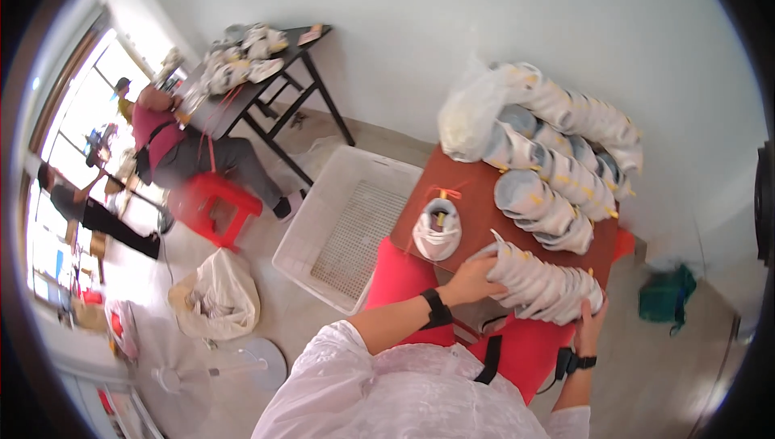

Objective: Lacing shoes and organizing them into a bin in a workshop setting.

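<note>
Left hand [478, 279] and right hand [592, 318] clasp opposite ends of nested shoe row [549, 287], near desk [476, 197] edge.
Floor [674, 366] open right of right hand; shoe stacks [557, 169] crowd beyond both; single shoe [438, 233] ahead of left.

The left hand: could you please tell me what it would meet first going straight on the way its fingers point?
The left hand would meet the row of shoe uppers at once; its fingers appear to touch the left end, though exact contact is unclear.
</note>
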Demonstrator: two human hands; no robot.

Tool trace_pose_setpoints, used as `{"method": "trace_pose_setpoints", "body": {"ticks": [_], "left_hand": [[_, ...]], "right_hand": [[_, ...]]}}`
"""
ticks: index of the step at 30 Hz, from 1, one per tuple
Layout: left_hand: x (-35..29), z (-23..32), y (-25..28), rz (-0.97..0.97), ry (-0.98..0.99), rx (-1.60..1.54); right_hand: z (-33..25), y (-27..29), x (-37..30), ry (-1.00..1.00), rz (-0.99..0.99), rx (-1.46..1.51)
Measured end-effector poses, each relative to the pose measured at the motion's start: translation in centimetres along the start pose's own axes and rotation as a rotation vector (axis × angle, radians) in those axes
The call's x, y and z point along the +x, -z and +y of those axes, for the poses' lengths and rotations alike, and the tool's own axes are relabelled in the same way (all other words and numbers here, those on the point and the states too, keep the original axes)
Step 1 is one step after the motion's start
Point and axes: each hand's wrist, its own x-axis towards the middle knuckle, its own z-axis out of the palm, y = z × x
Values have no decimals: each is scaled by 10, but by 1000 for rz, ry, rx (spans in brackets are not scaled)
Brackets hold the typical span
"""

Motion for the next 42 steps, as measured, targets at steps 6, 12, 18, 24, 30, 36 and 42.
{"method": "trace_pose_setpoints", "body": {"ticks": [6,12,18,24,30,36,42], "left_hand": [[-36,34,36,41,66,-112],[-92,42,86,266,90,-96],[-147,36,135,442,232,-216],[-213,-23,187,652,365,-184],[-226,-102,255,797,409,-569],[-201,-200,341,842,467,-677],[-176,-279,406,742,692,-559]], "right_hand": [[-58,-27,-22,40,46,-35],[-110,-116,-30,228,-157,-203],[-95,-191,-22,286,-358,-332],[-107,-303,-31,266,-606,-371],[-67,-451,6,513,-707,-565],[-5,-566,59,263,-774,-653],[84,-589,92,-369,-756,-479]]}}
